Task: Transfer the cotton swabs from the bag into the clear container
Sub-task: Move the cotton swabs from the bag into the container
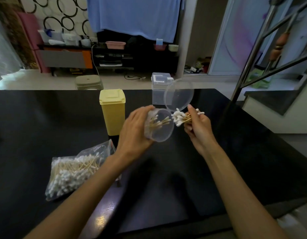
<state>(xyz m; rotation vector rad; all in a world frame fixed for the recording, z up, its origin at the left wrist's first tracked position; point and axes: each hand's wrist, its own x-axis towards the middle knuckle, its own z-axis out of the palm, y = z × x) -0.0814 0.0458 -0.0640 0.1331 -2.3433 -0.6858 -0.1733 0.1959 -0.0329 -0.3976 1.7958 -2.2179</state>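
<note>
My left hand (132, 130) grips container (158, 125), tilted, few swabs inside. My right hand (198, 127) pinches swab bunch (179, 118) at container mouth. Bag (75, 171) left of container: mostly full.

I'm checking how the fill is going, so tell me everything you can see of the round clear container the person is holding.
The clear container is a round tub of see-through plastic, held above the black table and tipped so its mouth faces the right hand. Its round lid is open, standing up from the far rim. The left hand grips its wall. A few wooden-stemmed cotton swabs lie inside, and the right hand holds a bundle of swabs with its tips at the mouth.
</note>
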